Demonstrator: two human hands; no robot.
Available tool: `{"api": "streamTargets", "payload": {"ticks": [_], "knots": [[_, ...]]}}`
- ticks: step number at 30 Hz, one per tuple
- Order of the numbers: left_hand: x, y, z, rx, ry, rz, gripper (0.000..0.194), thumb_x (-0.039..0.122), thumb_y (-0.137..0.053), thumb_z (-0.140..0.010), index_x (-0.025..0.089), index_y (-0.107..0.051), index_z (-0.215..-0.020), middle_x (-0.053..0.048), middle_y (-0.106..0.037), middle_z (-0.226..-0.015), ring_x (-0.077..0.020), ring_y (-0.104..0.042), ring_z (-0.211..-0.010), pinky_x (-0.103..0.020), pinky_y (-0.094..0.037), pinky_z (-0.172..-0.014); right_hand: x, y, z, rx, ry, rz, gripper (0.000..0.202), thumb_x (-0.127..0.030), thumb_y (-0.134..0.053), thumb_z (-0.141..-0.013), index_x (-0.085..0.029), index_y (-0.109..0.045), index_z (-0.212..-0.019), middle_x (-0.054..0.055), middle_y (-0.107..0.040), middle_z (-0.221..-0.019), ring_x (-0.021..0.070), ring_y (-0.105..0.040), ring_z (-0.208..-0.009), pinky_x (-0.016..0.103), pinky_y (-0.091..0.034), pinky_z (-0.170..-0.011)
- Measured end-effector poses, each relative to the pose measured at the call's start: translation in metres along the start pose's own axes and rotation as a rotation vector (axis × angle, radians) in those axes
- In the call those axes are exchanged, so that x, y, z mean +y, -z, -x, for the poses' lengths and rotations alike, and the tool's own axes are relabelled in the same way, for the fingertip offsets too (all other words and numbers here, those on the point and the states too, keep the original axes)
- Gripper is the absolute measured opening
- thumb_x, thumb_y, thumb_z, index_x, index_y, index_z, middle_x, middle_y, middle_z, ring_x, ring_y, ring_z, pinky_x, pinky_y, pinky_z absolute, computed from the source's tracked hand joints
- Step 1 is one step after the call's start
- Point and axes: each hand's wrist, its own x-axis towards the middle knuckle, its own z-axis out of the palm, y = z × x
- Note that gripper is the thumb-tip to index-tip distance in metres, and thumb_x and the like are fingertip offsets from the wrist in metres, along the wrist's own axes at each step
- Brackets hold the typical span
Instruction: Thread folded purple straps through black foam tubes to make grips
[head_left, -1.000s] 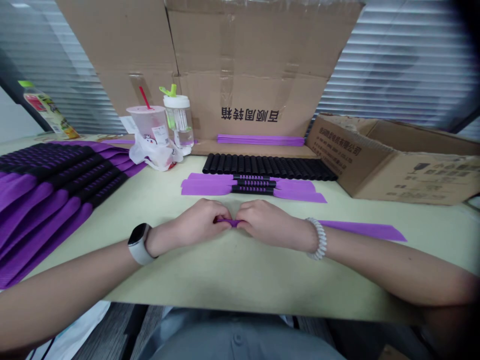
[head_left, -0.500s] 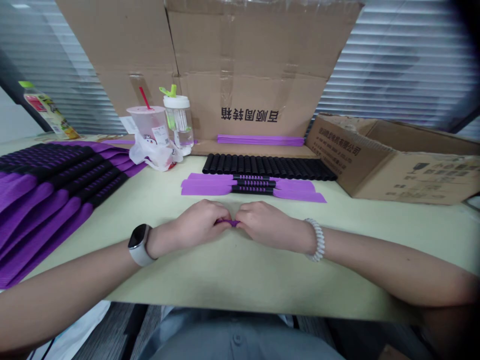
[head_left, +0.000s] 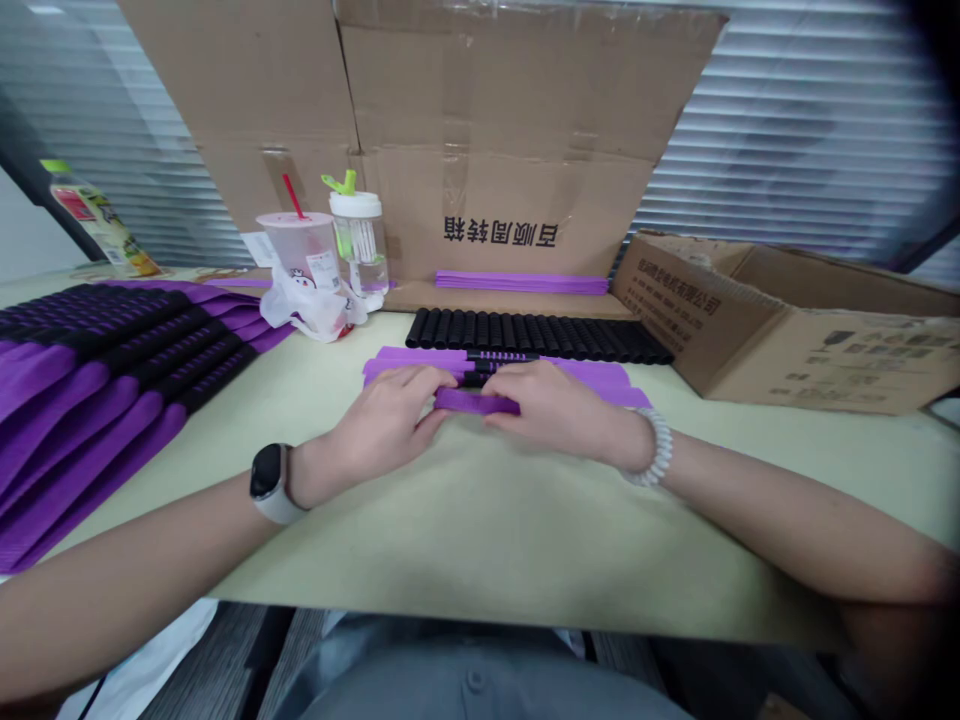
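Observation:
My left hand (head_left: pixel 394 420) pinches one end of a folded purple strip (head_left: pixel 477 402) between thumb and fingers. At its other end my right hand (head_left: pixel 562 412) is closed on the same strip, which stretches level between them above the table. Directly behind lie a few flat purple bands (head_left: pixel 600 373) with slotted black sleeves (head_left: pixel 501 356) around their middles; my hands partly cover them. Beyond these is a row of ribbed black tubes (head_left: pixel 536 333) laid side by side.
A pile of sleeved purple bands (head_left: pixel 120 400) covers the table's left side. Behind it are a juice bottle (head_left: pixel 101 220), a cup with a red straw (head_left: pixel 300 245) and a water bottle (head_left: pixel 360 240). An open cardboard box (head_left: pixel 780 350) stands at right; purple strips (head_left: pixel 521 283) lie at the back.
Both hands have moved forward, away from my body, towards the sleeved bands. More of the purple strip shows between them, as my hands have moved a little apart.

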Motion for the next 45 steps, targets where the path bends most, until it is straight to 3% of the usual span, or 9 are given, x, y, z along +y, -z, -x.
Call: {"api": "streamTargets", "payload": {"ticks": [2,5,9,12,14,20,30,45], "knots": [[0.000,0.002,0.000,0.028,-0.025,-0.054,0.019,0.019,-0.051,-0.087,0.017,-0.056,-0.105,-0.007,-0.066,-0.099,-0.0243,-0.061,-0.093,-0.039,-0.047,-0.084,0.000,-0.001,0.002,0.059,0.093,0.250,0.017,-0.011,-0.049,-0.091,-0.012,-0.064,-0.082,0.007,-0.063,-0.077,0.0167,-0.054,-0.069,0.030,-0.032,-0.061],[0.002,0.003,-0.002,-0.107,-0.093,-0.065,0.013,0.023,-0.051,-0.089,0.017,-0.060,-0.097,-0.006,-0.065,-0.091,-0.0231,-0.061,-0.086,-0.038,-0.046,-0.080,-0.003,-0.009,0.005,0.056,0.255,0.416,0.026,-0.006,-0.043,-0.092,-0.013,-0.063,-0.077,0.006,-0.060,-0.071,0.0175,-0.051,-0.064,0.031,-0.028,-0.055],[0.005,0.002,-0.003,-0.342,-0.158,0.009,0.024,0.026,-0.045,-0.095,0.016,-0.064,-0.086,-0.006,-0.062,-0.083,-0.0191,-0.058,-0.076,-0.032,-0.045,-0.070,-0.005,-0.021,0.008,-0.061,0.362,0.328,0.024,-0.011,-0.044,-0.094,-0.014,-0.064,-0.080,0.005,-0.060,-0.074,0.0168,-0.052,-0.068,0.030,-0.031,-0.057],[0.003,0.001,-0.002,-0.389,-0.157,0.095,0.025,0.022,-0.042,-0.096,0.016,-0.066,-0.089,-0.006,-0.061,-0.084,-0.0182,-0.058,-0.078,-0.030,-0.045,-0.071,-0.007,-0.021,0.007,-0.136,0.267,0.144,0.029,-0.029,-0.048,-0.096,-0.012,-0.067,-0.083,0.006,-0.060,-0.077,0.0168,-0.054,-0.070,0.030,-0.037,-0.061],[0.002,0.001,-0.002,-0.399,-0.141,0.144,0.021,0.020,-0.045,-0.094,0.017,-0.066,-0.093,-0.005,-0.062,-0.086,-0.0182,-0.059,-0.081,-0.030,-0.045,-0.074,-0.007,-0.019,0.005,-0.170,0.162,-0.008,0.028,-0.031,-0.051,-0.095,-0.012,-0.069,-0.085,0.005,-0.060,-0.079,0.0160,-0.054,-0.071,0.029,-0.041,-0.064],[0.002,0.001,-0.001,-0.383,-0.063,0.170,0.017,0.022,-0.051,-0.091,0.019,-0.066,-0.098,-0.004,-0.064,-0.088,-0.0187,-0.060,-0.080,-0.029,-0.043,-0.071,-0.008,-0.017,0.001,-0.196,0.022,-0.254,0.014,-0.012,-0.058,-0.087,-0.012,-0.071,-0.093,0.005,-0.060,-0.086,0.0151,-0.056,-0.079,0.028,-0.043,-0.075],[-0.001,-0.002,-0.001,-0.374,-0.020,0.193,0.018,0.023,-0.053,-0.090,0.019,-0.067,-0.100,-0.006,-0.064,-0.093,-0.0195,-0.061,-0.084,-0.031,-0.046,-0.075,-0.001,-0.018,0.003,-0.224,0.081,-0.215,0.015,-0.016,-0.057,-0.089,-0.012,-0.069,-0.098,0.007,-0.058,-0.090,0.0174,-0.054,-0.084,0.032,-0.044,-0.080],[0.001,-0.008,-0.003,-0.339,0.020,0.196,0.018,0.026,-0.055,-0.087,0.016,-0.067,-0.098,-0.007,-0.064,-0.089,-0.0208,-0.061,-0.082,-0.033,-0.046,-0.073,-0.008,-0.017,0.003,-0.216,-0.042,-0.160,0.011,-0.019,-0.060,-0.087,-0.011,-0.067,-0.085,0.006,-0.060,-0.084,0.0173,-0.055,-0.079,0.030,-0.043,-0.074]]}}
